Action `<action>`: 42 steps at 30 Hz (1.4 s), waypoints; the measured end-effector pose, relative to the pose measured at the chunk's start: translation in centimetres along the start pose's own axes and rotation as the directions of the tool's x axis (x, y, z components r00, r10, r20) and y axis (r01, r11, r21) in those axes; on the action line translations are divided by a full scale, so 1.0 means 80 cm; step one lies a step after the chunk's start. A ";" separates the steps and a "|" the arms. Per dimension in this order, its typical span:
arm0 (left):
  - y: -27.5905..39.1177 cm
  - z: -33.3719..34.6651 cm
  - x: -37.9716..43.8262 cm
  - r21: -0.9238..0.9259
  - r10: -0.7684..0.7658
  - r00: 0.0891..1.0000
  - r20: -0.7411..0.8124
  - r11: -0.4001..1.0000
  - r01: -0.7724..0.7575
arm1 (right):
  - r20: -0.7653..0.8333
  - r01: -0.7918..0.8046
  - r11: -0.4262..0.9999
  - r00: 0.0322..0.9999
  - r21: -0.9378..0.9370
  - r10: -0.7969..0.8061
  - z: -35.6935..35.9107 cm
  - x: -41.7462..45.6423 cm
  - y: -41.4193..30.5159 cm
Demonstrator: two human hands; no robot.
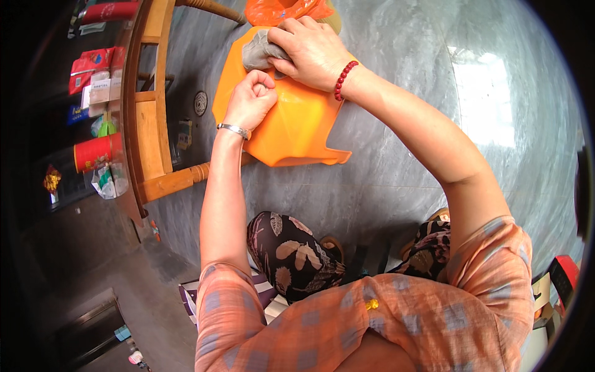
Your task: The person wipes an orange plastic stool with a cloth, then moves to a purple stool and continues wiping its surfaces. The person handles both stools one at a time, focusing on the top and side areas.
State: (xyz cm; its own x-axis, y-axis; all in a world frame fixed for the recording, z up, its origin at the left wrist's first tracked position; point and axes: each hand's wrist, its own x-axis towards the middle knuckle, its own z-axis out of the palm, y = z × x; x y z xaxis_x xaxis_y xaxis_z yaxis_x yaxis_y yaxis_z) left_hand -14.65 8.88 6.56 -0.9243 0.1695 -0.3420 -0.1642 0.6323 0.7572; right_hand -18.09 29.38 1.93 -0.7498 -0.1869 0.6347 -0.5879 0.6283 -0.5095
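Note:
An orange plastic stool (pixel 293 123) stands on the floor before me, with its seat towards the far side. My right hand (pixel 309 51), with a red bead bracelet at the wrist, grips a crumpled grey cloth-like piece (pixel 255 52) over the stool top. Part of that piece is hidden under the fingers. Close beside it, my left hand (pixel 251 100) is curled into a loose fist over the stool's left part, thumb against the fingers. I see nothing held in it, though the inside of the fist is hidden. A silver bracelet circles this wrist.
Beyond the stool is an orange plastic bag (pixel 279 10) over a yellowish container (pixel 332 18). A wooden table (pixel 153 107) on the left carries red packages (pixel 90 69) and a red canister (pixel 96 152). A round floor drain (pixel 200 103) lies between table and stool. Boxes (pixel 560 279) sit at lower right.

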 end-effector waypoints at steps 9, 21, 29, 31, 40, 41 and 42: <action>-0.001 0.001 -0.010 -0.007 0.010 0.999 0.039 1.000 -0.009 | -0.023 0.012 1.000 1.000 -0.004 -0.012 0.002 0.001 -0.001; -0.001 0.005 -0.010 0.086 0.010 1.000 0.024 0.996 -0.012 | -0.012 0.005 1.000 1.000 -0.018 -0.005 0.002 0.000 -0.001; 0.000 0.009 -0.008 -0.062 0.024 1.000 -0.020 0.998 -0.025 | -0.026 0.000 1.000 1.000 0.004 0.000 0.001 -0.001 0.001; -0.002 0.008 -0.007 0.006 0.014 0.999 -0.039 1.000 -0.014 | -0.024 -0.003 1.000 1.000 0.011 0.003 0.002 -0.001 -0.002; 0.002 0.005 -0.006 0.054 0.014 1.000 0.002 0.998 -0.014 | -0.021 0.002 1.000 1.000 0.007 -0.002 0.002 -0.001 0.000; 0.003 0.006 -0.007 0.073 0.030 1.000 -0.001 0.997 -0.030 | -0.012 -0.004 1.000 1.000 0.015 0.004 0.002 -0.001 -0.001; 0.002 0.004 -0.006 0.056 0.023 1.000 0.009 0.998 -0.023 | -0.023 0.001 1.000 1.000 0.014 0.000 0.002 -0.001 -0.001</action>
State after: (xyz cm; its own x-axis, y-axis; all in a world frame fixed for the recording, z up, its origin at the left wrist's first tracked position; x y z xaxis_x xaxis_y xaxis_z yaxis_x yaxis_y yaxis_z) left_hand -14.15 9.16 6.63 -0.9248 0.1905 -0.3293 -0.1231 0.6693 0.7327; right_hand -18.06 29.21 1.81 -0.7425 -0.1701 0.6479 -0.5928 0.6173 -0.5173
